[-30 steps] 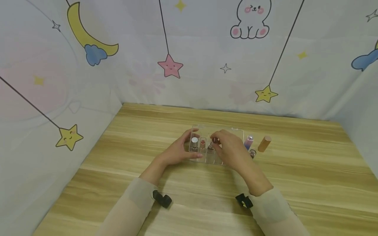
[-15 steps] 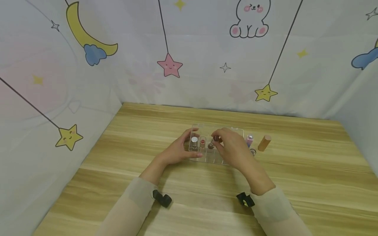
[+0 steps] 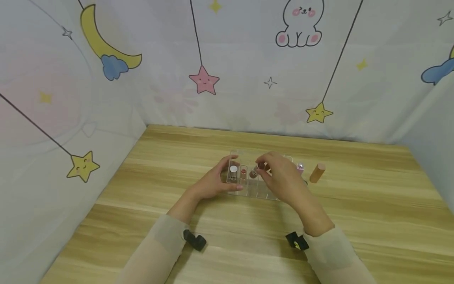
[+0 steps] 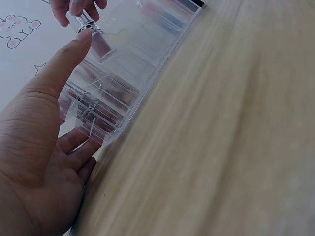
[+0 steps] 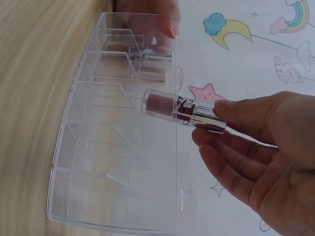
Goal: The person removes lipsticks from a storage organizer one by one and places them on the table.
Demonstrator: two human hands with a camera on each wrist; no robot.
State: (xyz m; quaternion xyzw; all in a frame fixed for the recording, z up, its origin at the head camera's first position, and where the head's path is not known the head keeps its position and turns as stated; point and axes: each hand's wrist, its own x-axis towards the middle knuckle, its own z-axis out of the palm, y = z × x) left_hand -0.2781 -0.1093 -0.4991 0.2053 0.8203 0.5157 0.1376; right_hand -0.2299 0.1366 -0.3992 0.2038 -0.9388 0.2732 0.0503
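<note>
My right hand (image 3: 283, 179) pinches a lipstick (image 5: 209, 118) by its shiny silver end. The lipstick's clear end, with a dusky rose colour inside, points into a clear plastic lipstick organizer (image 5: 64, 147) and overlaps its top edge in the right wrist view. At the organizer's left end, my left hand (image 3: 211, 183) grips it, thumb along the front and fingers round the back. Two more lipsticks stand in the left compartments: a silver-topped one (image 3: 233, 172) and a clear-topped one with red inside (image 3: 243, 172).
Right of the organizer, a lilac tube (image 3: 300, 167) with a silvery top stands partly behind my right hand. Further right is an orange-brown tube (image 3: 317, 173). A printed cloth (image 3: 248, 106) hangs along the back of the wooden table (image 3: 241, 232).
My right hand has shifted slightly right and up, tilting the lipstick and drawing it higher at the organizer. My left hand has kept its grip in the same place.
</note>
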